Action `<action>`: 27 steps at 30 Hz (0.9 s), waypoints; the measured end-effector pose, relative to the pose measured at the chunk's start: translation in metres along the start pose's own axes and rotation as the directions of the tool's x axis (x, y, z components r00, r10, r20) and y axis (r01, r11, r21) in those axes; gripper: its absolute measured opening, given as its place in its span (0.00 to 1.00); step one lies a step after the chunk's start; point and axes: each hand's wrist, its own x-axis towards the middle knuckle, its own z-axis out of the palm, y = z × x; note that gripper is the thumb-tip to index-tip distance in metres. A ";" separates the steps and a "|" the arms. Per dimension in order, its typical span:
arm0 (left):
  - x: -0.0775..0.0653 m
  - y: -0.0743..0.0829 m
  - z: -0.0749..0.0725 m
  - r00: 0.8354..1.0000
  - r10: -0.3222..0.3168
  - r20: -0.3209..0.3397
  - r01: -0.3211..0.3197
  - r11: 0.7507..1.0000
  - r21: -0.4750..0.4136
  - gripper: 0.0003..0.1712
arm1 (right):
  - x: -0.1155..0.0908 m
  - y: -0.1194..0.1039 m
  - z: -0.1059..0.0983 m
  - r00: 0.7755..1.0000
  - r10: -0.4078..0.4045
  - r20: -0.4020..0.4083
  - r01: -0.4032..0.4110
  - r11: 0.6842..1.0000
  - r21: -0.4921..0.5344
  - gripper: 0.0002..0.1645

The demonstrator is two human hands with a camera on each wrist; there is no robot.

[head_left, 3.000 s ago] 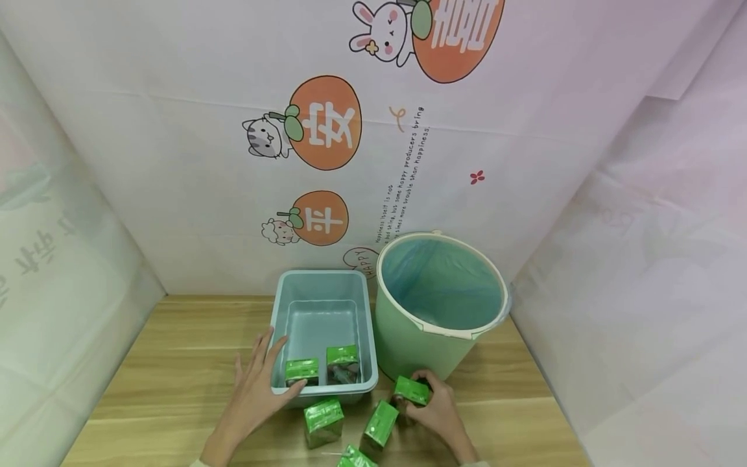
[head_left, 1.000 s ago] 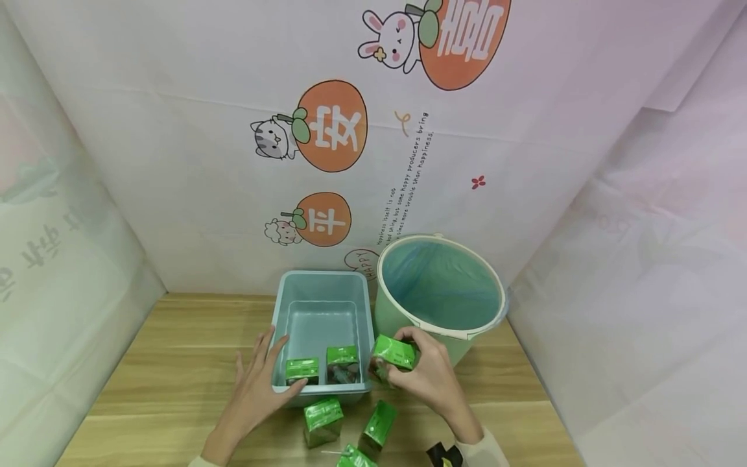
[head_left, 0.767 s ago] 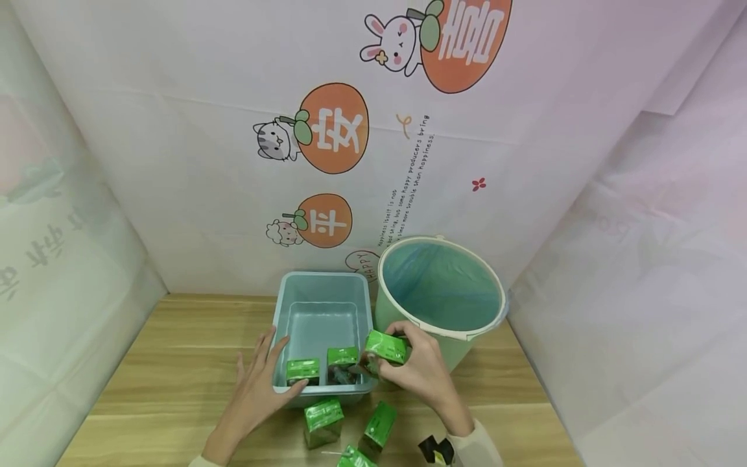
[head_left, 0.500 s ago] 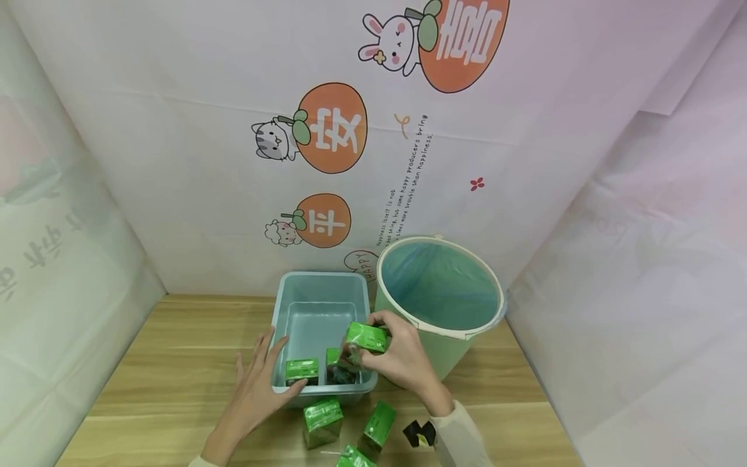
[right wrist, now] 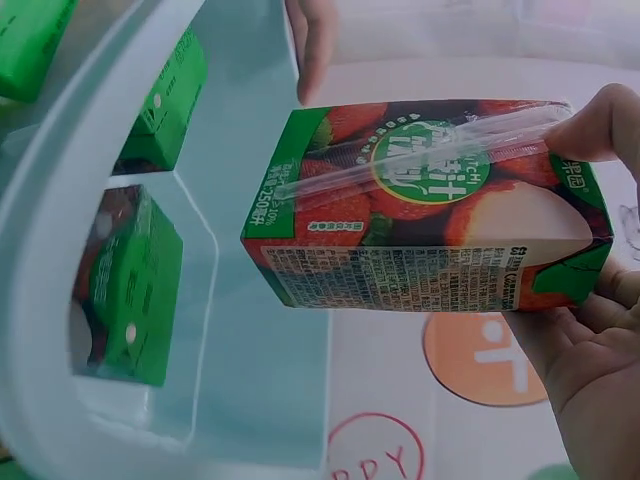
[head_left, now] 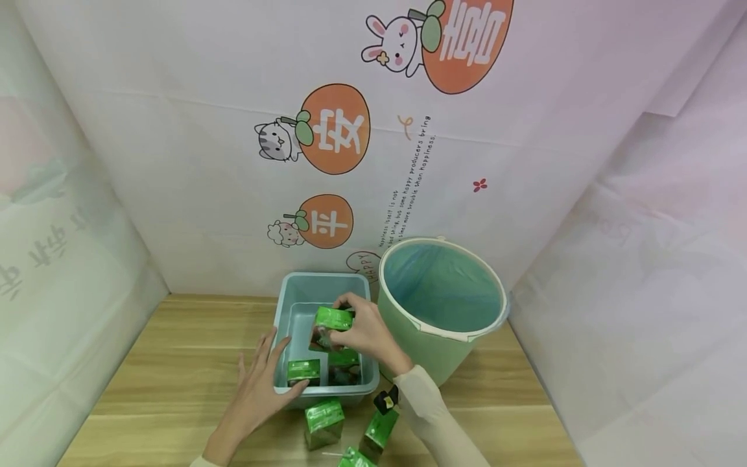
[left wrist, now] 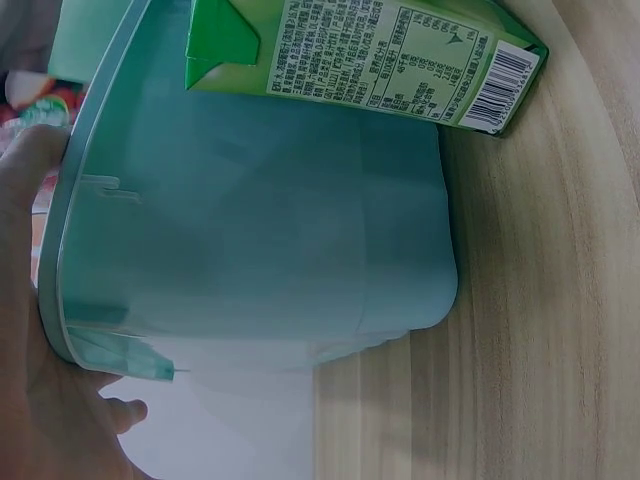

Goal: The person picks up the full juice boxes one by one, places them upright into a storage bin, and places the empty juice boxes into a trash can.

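Observation:
My right hand [head_left: 367,331] holds a strawberry juice box [head_left: 334,318] above the blue plastic bin [head_left: 292,285]. In the right wrist view, thumb and fingers pinch the end of that juice box [right wrist: 420,200], which has a wrapped straw along its printed side. Two more boxes, a left one [head_left: 303,370] and a right one [head_left: 344,358], stand inside the bin by its near wall. My left hand [head_left: 253,383] rests at the bin's near left corner, fingers spread over the left rim and thumb at the near rim; the left wrist view shows the bin's outer wall [left wrist: 260,230].
Three green juice boxes stand on the wooden table before the bin: one at its near wall [head_left: 323,421], one farther right [head_left: 379,431], one partly cut off at the frame edge [head_left: 354,458]. A lined green bucket [head_left: 420,357] stands right of the bin. Printed cloth walls surround the table.
My right hand has lifted a juice box from the table beside the bucket and carried it left, over the bin's right rim. The left hand has stayed at the bin's corner.

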 end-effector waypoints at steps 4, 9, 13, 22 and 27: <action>0.000 0.000 0.000 1.000 -0.009 0.007 0.009 1.000 0.005 0.54 | 0.012 0.004 0.009 1.000 -0.006 0.029 0.006 1.000 0.001 0.20; 0.000 -0.001 0.001 1.000 -0.014 0.013 0.014 1.000 0.004 0.55 | 0.024 0.007 0.018 0.998 -0.024 0.055 0.023 1.000 0.016 0.19; 0.000 -0.003 0.002 1.000 0.002 -0.008 -0.002 1.000 0.017 0.56 | 0.032 0.010 0.025 0.997 -0.027 0.078 0.025 1.000 0.018 0.19; 0.002 -0.005 0.001 1.000 -0.012 -0.001 0.012 1.000 0.029 0.62 | 0.044 0.020 0.041 0.992 0.006 0.128 -0.006 1.000 -0.003 0.21; 0.001 -0.004 0.001 1.000 -0.015 0.005 0.014 1.000 0.009 0.62 | 0.044 0.024 0.049 0.989 0.023 0.146 -0.026 0.999 0.020 0.20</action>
